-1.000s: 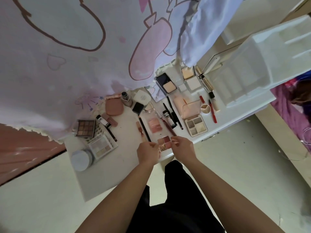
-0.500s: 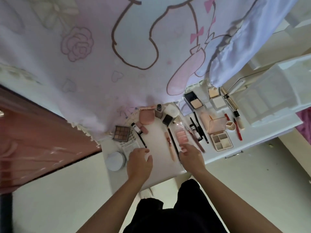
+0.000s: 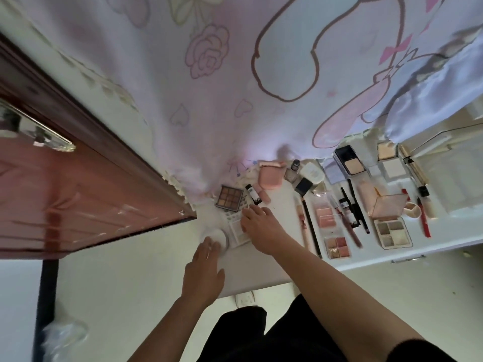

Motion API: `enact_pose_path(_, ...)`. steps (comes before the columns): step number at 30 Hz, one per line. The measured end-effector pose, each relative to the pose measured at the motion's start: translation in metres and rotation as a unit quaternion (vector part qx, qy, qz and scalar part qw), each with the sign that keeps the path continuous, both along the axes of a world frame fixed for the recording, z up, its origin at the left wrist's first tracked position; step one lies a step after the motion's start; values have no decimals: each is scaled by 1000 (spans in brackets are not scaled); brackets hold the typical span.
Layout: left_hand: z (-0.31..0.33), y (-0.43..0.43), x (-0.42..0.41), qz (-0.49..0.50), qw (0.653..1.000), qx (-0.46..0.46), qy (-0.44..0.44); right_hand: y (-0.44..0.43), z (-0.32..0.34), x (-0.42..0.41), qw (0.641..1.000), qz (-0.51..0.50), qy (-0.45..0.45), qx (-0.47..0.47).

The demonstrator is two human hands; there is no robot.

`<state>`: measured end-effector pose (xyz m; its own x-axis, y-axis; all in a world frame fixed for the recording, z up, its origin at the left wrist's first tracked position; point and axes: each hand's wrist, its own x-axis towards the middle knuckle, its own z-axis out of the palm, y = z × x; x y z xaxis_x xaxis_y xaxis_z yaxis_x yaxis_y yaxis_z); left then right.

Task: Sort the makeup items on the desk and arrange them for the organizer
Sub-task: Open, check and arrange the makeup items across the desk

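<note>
Makeup lies spread over a white desk [image 3: 274, 270]. My left hand [image 3: 202, 270] reaches to a round white jar [image 3: 215, 237] at the desk's left end, fingertips touching its near side. My right hand [image 3: 261, 227] lies with spread fingers on a pale clear-lidded palette [image 3: 236, 232] beside the jar. Behind it sit a brown nine-pan eyeshadow palette [image 3: 230, 198] and a pink compact [image 3: 270, 177]. A small pink four-pan palette [image 3: 337, 246] lies near the front edge, right of my right arm.
Further right lie pencils [image 3: 311, 226], a blush palette [image 3: 326, 218], a grey quad palette [image 3: 393, 232], a red pencil [image 3: 424, 220], a black powder compact [image 3: 349, 163]. The white organizer [image 3: 454, 184] is at far right. A cartoon curtain [image 3: 235, 87] hangs behind; a brown door [image 3: 78, 194] stands left.
Both hands left the small pink four-pan palette near the front edge and moved left to the jar and pale palette. The view swung left.
</note>
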<state>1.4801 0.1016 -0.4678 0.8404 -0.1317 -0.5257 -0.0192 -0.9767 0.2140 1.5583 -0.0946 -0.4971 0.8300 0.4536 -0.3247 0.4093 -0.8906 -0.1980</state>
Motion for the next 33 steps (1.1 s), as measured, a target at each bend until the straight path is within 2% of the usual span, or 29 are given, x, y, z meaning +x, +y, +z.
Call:
enact_pose_path(3, -2, 2, -1, 2, 1000, -4, 0, -2, 4, 3, 998, -33, -23, 40)
enact_pose_path(6, -1, 2, 1, 10, 1000, -8, 3, -8, 21, -4, 978, -160, 17, 132)
enact_pose_path(9, 2, 0, 10, 78, 995, -65, -20, -19, 47, -21, 890, -346, 69, 289)
enact_pose_path(11, 11, -5, 20, 160, 976, -135, -61, -26, 60, -33, 830, -412, 81, 367)
enact_pose_path(13, 37, -18, 36, 275, 925, -259, -45, -33, 71, -42, 791, -438, 80, 419)
enact_pose_path(15, 72, -34, 49, 348, 839, -413, 62, -37, 84, -48, 764, -441, 79, 464)
enact_pose_path(16, 87, -40, 55, 351, 799, -475, 110, -39, 92, -50, 753, -436, 80, 485)
enact_pose_path(17, 98, -44, 60, 336, 777, -513, 139, -40, 102, -52, 742, -431, 80, 507)
enact_pose_path(19, 110, -51, 67, 301, 753, -561, 167, -41, 117, -56, 722, -413, 84, 549)
enact_pose_path(22, 117, -58, 76, 267, 743, -589, 172, -40, 130, -58, 716, -395, 84, 570)
enact_pose_path(28, 118, -58, 79, 251, 730, -623, 128, -39, 144, -59, 719, -382, 70, 576)
enact_pose_path(33, 119, -60, 70, 254, 696, -656, 144, -33, 152, -65, 753, -356, 53, 550)
